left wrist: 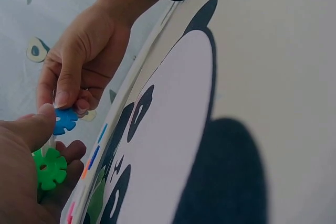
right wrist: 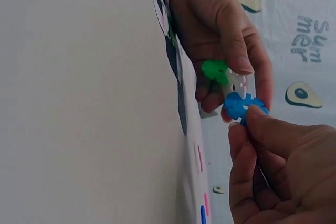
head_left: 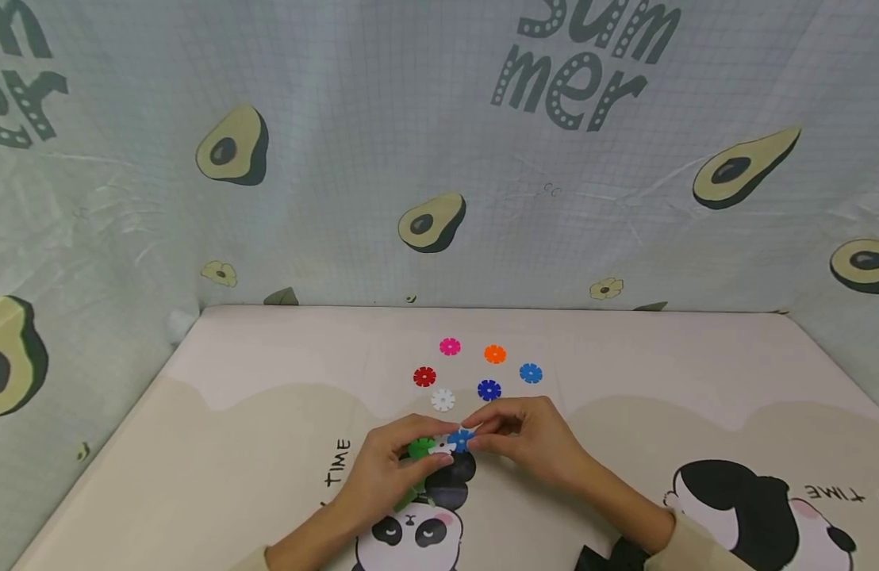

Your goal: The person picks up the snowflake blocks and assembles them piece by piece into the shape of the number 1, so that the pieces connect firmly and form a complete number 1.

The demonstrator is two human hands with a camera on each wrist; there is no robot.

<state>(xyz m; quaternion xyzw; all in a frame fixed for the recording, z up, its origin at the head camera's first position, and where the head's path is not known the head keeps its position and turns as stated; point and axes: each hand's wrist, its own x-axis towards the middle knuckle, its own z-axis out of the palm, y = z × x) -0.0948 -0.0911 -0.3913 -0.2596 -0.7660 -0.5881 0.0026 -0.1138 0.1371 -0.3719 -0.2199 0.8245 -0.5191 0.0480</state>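
Above the near middle of the table, three notched plastic discs meet in a row: a green snowflake disc (right wrist: 215,72), a white snowflake disc (right wrist: 236,83) and a light blue snowflake disc (right wrist: 242,106). With thumb and fingers, my left hand (head_left: 385,460) pinches the white disc, the green one lying against its palm side. My right hand (head_left: 528,440) pinches the outer edge of the blue disc between thumb and index finger. The blue disc touches the white one's edge; how deep their slots engage cannot be seen.
Beyond the hands lie several loose discs: white (head_left: 443,400), red (head_left: 424,377), pink (head_left: 450,346), orange (head_left: 495,354), dark blue (head_left: 489,390) and light blue (head_left: 531,373). A panda-print cloth (head_left: 232,468) covers the table. An avocado-print curtain (head_left: 325,190) hangs behind.
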